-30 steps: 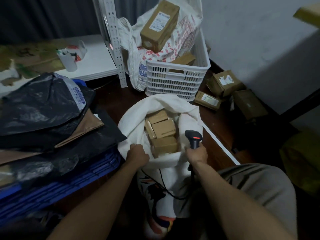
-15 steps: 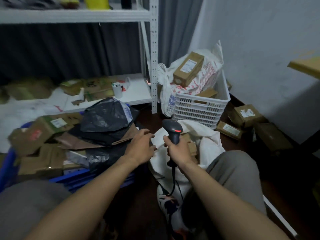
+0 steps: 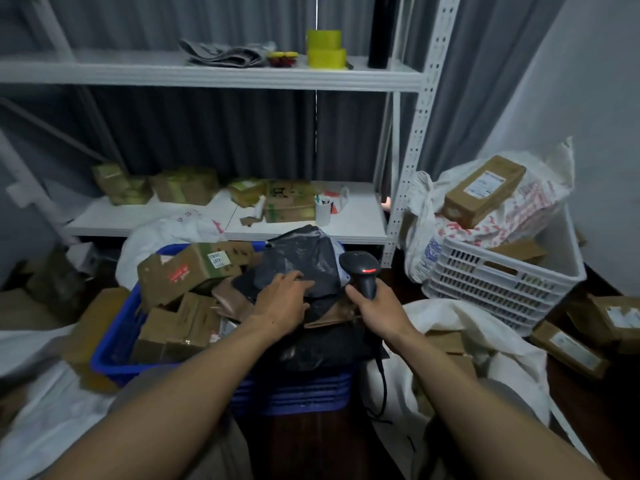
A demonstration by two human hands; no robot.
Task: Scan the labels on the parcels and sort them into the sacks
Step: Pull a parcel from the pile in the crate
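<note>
Left hand, fingers spread on a black poly mailer; right hand grips the barcode scanner. The blue crate is heaped with parcels, so most sorting remains.

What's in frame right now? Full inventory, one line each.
shelf unit: one, white, rear
tape rolls: two, yellow, upper shelf
cup: one, white, lower shelf
blue crate: one, blue, centre
cardboard boxes: several, brown, in crate
black parcel: one, black, atop crate pile
white basket: one, white, right
long box: one, brown, atop basket's bags
white sack: one, white, right of crate
scanner: one, black, held right of black parcel
left hand: one, fingers on black parcel
right hand: one, grips scanner
</note>
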